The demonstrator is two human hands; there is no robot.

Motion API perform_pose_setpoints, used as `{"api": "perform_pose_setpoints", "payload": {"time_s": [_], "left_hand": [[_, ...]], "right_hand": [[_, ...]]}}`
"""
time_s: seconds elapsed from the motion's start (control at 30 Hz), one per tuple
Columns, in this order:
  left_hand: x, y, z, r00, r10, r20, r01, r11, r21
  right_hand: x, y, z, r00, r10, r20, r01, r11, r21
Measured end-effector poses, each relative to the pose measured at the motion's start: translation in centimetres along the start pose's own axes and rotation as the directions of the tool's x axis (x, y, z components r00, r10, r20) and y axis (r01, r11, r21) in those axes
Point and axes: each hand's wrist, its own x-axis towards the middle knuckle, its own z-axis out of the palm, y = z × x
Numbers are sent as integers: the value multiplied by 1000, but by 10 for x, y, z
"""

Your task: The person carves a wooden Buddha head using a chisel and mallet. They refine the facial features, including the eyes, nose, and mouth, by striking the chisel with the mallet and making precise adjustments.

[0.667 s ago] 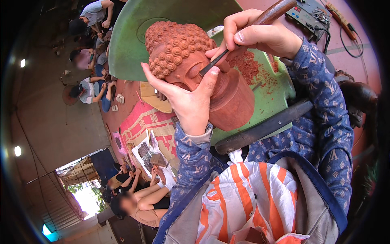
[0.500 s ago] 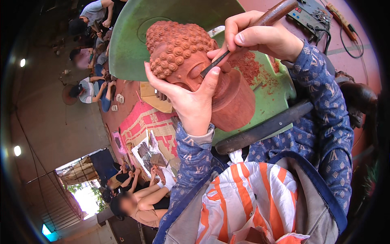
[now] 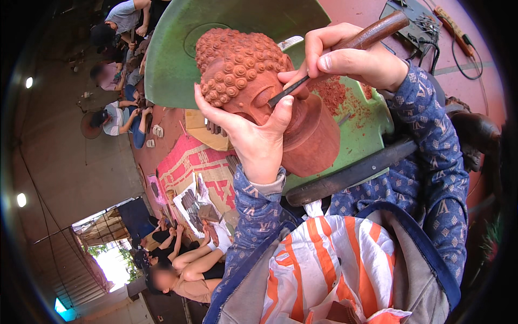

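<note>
Head view: carved head point(image 3: 248, 70) at upper centre, between the hands.
Left hand point(image 3: 253, 139): spread wide against the face.
Right hand point(image 3: 361, 62): curled around a smooth-handled chisel point(image 3: 380, 31), tip near the eye.
Surface: matte reddish-brown, knobbly spiral curls, rounded base point(image 3: 318, 139).

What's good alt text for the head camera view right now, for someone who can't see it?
A person's left hand rests spread on a reddish-brown carved head with curled hair while the right hand holds a wooden-handled tool, its dark blade at the carved face. Around it, a green plastic surface holds reddish shavings; other people are in the background.
</note>
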Motion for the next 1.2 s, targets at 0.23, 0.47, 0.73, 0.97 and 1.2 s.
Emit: {"api": "perform_pose_setpoints", "payload": {"time_s": [0.23,0.47,0.73,0.97,1.2], "left_hand": [[1,0,3,1000,-29,9,29,1000,8],[-1,1,-2,1000,-20,13,18,994,107],[-1,3,3,1000,-26,-9,27,999,19],[0,-2,0,1000,27,-9,-26,999,35],[1,-2,1,1000,22,-8,-22,995,99]], "right_hand": [[1,7,-4,1000,-5,-12,5,1000,31],[0,4,-1,1000,-15,28,14,999,41],[4,9,-4,998,62,30,-66,980,186],[5,2,-6,998,24,56,-31,990,134],[5,0,-6,999,33,27,-34,999,39]]}}
